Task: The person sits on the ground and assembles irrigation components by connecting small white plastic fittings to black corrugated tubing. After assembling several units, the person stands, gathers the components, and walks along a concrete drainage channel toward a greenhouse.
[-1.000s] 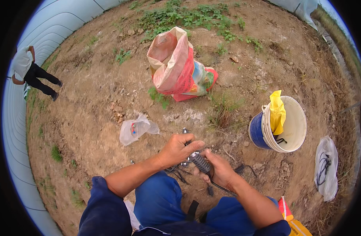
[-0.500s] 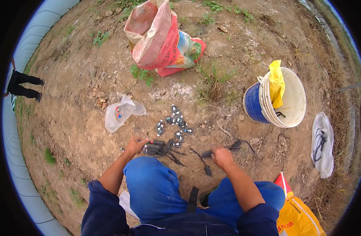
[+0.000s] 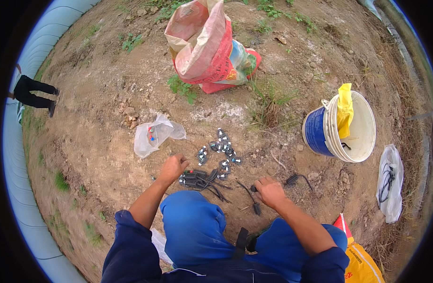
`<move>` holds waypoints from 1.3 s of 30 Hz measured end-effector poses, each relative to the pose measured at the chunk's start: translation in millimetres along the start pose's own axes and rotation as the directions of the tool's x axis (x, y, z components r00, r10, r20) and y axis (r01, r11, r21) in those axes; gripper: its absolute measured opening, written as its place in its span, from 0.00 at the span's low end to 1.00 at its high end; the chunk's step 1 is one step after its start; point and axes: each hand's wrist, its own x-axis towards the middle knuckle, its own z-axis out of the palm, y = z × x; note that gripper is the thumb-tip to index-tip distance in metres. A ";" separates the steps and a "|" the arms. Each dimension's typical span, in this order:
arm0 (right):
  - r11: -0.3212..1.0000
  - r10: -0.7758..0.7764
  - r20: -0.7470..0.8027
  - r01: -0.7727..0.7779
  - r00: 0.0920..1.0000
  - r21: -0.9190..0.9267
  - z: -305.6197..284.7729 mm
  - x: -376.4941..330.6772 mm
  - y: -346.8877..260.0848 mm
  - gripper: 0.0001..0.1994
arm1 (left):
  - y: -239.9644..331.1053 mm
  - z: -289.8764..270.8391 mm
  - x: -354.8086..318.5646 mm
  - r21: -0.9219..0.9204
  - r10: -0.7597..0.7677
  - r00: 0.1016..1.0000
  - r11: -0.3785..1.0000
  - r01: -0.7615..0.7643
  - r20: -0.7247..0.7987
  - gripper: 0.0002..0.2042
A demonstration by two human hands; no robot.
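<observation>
My right hand has its fingers closed on a black coil of thin tubing, mostly hidden under them. Just below and left of it lies another black coil with a straight tail; a further tailed coil rests to its right. My left hand is held just above a bundle of black coils, fingers curled together; what they hold, if anything, cannot be made out. Beyond the bundle sits a pile of small black-and-white fittings.
A clear plastic bag with red and blue bits lies past my left hand. Further off stands an open red-and-white woven sack. At right are a blue-and-white bucket, a clear bag and a yellow sack. Someone's legs show far left.
The view has shifted, so the scene sits slightly further right and lower. My left hand has come up from the left end of the coil bundle. My right hand stays over the coils.
</observation>
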 end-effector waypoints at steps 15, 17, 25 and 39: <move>-0.012 0.468 0.030 -0.028 0.883 1.000 -169.8 -48.6 -29.1 0.19 | 25.2 62.1 61.4 -0.093 0.047 0.998 0.994 -0.050 -0.030 0.20; -0.050 0.437 0.006 0.017 0.900 0.999 -171.9 -47.5 -27.8 0.20 | 17.6 66.0 63.5 -0.130 0.033 0.999 0.991 -0.038 -0.038 0.18; -0.244 0.363 -0.010 0.106 0.932 0.964 -191.6 -52.8 -24.3 0.22 | 1.9 70.3 67.4 -0.215 0.044 0.999 0.975 -0.048 -0.024 0.14; -0.490 0.226 0.170 -0.039 0.959 0.871 -170.3 -60.5 -27.2 0.24 | 6.0 70.7 62.0 -0.087 0.156 0.971 0.981 -0.173 -0.181 0.21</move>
